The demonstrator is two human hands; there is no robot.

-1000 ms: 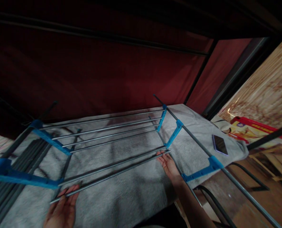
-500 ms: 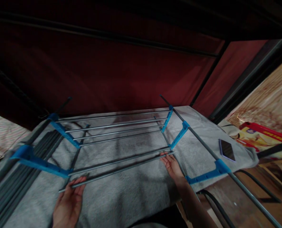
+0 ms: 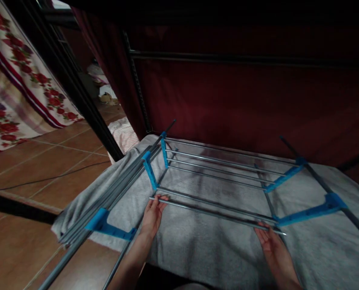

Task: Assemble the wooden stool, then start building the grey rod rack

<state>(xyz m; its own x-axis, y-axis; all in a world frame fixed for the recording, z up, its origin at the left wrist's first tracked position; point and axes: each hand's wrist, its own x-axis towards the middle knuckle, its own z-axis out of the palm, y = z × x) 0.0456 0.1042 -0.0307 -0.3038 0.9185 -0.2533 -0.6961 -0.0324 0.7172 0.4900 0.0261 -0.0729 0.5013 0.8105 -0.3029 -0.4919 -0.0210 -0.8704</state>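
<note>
A loose grey metal tube (image 3: pixel 215 214) lies across both my hands. My left hand (image 3: pixel 154 213) pinches it near its left end, and my right hand (image 3: pixel 271 241) has fingers closed round it near its right end. Just behind it, a parallel tube (image 3: pixel 209 201) joins the blue plastic brackets of a frame. Further back, several thin rods (image 3: pixel 221 160) span between a blue bracket (image 3: pixel 164 152) on the left and another blue bracket (image 3: pixel 283 178) on the right. Another blue bracket (image 3: pixel 109 228) at the lower left has no crossbar on it.
The frame rests on a grey blanket (image 3: pixel 197 249). Several loose tubes (image 3: pixel 113 185) are bundled at the blanket's left side. A dark red curtain (image 3: pixel 242 100) hangs behind. Black metal posts (image 3: pixel 76 88) and a tiled floor (image 3: pixel 46 161) show at the left.
The view has swung left, bringing the floor and floral cloth into sight while the phone has left the picture. Both hands still hold the tube, which remains in front of the frame.
</note>
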